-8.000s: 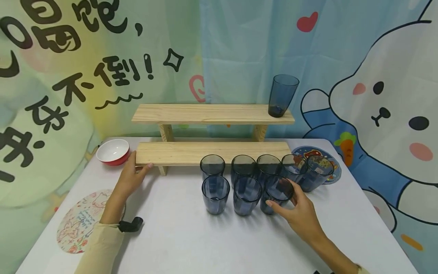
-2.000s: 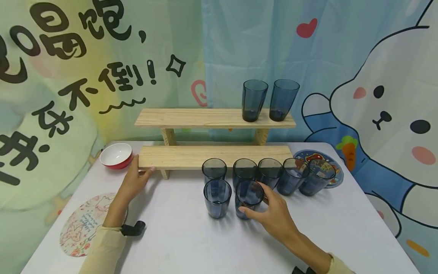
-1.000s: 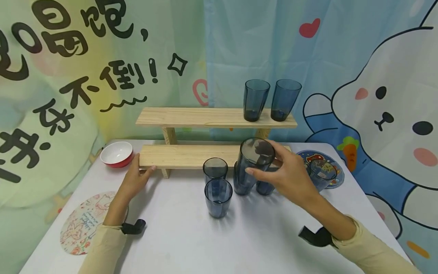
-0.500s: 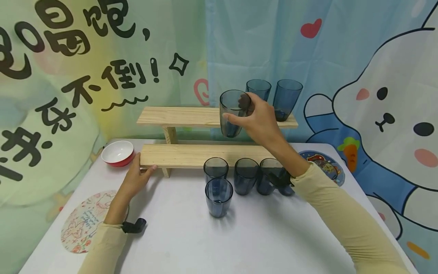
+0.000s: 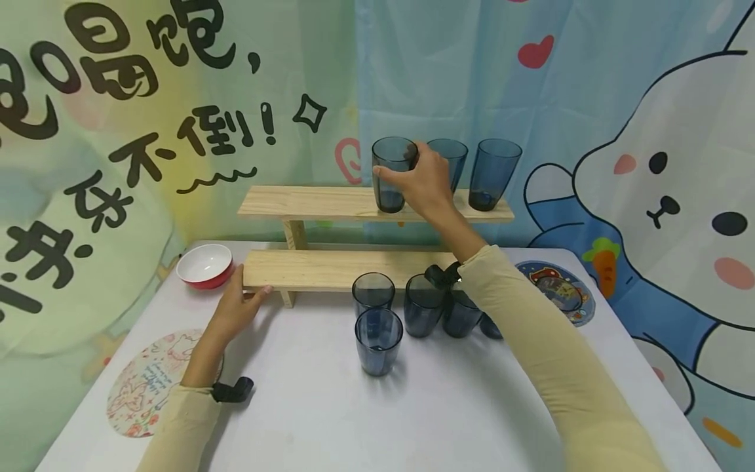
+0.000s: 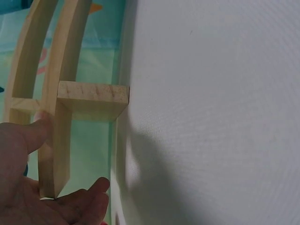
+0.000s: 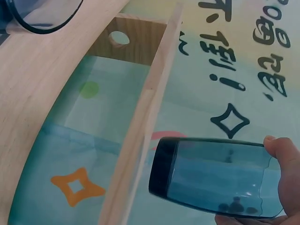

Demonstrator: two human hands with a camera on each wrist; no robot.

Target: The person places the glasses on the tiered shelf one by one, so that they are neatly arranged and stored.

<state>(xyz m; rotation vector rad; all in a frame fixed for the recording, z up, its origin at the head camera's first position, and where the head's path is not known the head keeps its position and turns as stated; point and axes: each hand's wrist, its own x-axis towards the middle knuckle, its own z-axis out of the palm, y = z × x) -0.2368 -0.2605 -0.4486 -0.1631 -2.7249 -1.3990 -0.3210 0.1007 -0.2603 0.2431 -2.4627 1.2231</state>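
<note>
Pink-printed mat (image 5: 144, 387) lies near the left edge of the desk (image 5: 330, 419); red-and-white bowl (image 5: 204, 263) sits at the far left corner, just beside the left hand (image 5: 236, 308). That hand grips the left end of the lower board (image 5: 318, 269), which runs along the far edge. Upper board (image 5: 312, 202) is higher and behind: plain wood from its left end to the held glass (image 5: 386, 190), so side room there. Right hand (image 5: 423, 180) grips that glass near the rim, base about mid-board; can't tell if it touches the wood. Tight on the right: second glass (image 5: 455, 159) just beside, partly behind the hand, then end glass (image 5: 494, 174) at the board's right end. On the desk before the lower board: rear glass (image 5: 373, 290), front glass (image 5: 379, 344) nearer the near edge, then a row of glasses (image 5: 421, 311) going right, partly hidden by the right sleeve (image 5: 548, 354). Blue mat (image 5: 585, 305) at far right corner. White top runs unbroken from front glass to near edge; soft shadows on it. Backdrop (image 5: 295, 52) hangs behind the far edge: green-yellow with black lettering left, blue with cartoon rabbit (image 5: 672, 144) right.
</note>
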